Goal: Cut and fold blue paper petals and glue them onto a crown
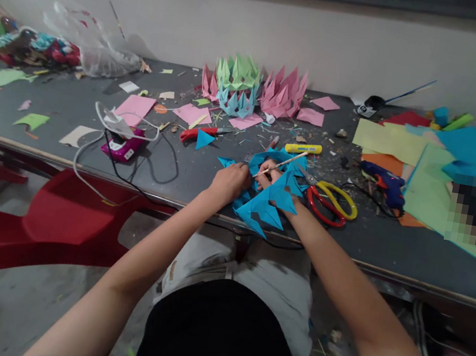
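Observation:
A blue folded-paper crown (268, 203) with pointed tips lies at the table's front edge, around both hands. My right hand (269, 174) is inside its ring, closed on a thin pale stick (289, 162) that slants up to the right. My left hand (234, 178) is closed at the crown's left side, gripping the blue paper; its fingertips are partly hidden. Scissors (330, 203) with red and yellow handles lie just right of the crown. A yellow glue stick (303, 148) lies behind it, and a loose blue paper triangle (204, 140) to the left.
Pink (283, 94), green (239, 72) and light blue (236, 102) paper crowns stand by the wall. A glue gun (383, 184) and coloured paper sheets (432, 175) lie right. A purple power socket (123, 144) with cables sits left. Paper scraps litter the table (166, 165). A red chair (71, 210) stands below.

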### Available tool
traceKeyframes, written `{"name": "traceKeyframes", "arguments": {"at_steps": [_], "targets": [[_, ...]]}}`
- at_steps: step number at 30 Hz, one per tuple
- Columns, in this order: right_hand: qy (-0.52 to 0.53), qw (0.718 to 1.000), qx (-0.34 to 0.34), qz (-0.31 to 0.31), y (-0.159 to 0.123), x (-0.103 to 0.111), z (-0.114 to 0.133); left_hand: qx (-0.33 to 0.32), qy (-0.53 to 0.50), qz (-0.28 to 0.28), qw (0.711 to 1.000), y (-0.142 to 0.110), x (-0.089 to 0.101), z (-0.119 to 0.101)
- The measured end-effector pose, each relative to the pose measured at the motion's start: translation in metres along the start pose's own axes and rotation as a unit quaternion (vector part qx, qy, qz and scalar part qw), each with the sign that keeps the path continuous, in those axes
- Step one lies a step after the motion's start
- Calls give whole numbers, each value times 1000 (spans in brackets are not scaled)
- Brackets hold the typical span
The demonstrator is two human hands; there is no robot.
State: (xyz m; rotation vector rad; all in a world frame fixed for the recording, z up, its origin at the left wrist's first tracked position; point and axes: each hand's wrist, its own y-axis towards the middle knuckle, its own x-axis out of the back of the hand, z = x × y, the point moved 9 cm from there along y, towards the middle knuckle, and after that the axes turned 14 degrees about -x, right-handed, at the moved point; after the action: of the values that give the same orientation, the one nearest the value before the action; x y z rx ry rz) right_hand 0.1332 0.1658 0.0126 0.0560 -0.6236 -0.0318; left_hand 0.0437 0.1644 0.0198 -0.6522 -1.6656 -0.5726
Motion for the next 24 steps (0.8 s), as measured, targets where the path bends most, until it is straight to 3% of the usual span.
{"name": "traceKeyframes", "arguments": {"at_steps": [6, 9, 14, 18, 21, 24], "targets": [[12, 1000, -3, 5, -3, 1, -1, 12, -31, -32, 999, -2, -2, 10], [15, 1000, -5, 7, -5, 1, -4, 30, -91, -78, 992, -4, -2, 18], [29, 999, -3, 14, -6, -1, -7, 47, -257, -177, 949, -9, -1, 35], [40, 999, -5, 19, -6, -3, -9, 45, -325, -231, 916, -13, 4, 42], [51, 998, -15, 15, -5, -4, -13, 22, -310, -230, 922, -13, 5, 37], [58, 998, -25, 16, -4, -4, -17, -45, -257, -212, 942, -10, 7, 22]]}}
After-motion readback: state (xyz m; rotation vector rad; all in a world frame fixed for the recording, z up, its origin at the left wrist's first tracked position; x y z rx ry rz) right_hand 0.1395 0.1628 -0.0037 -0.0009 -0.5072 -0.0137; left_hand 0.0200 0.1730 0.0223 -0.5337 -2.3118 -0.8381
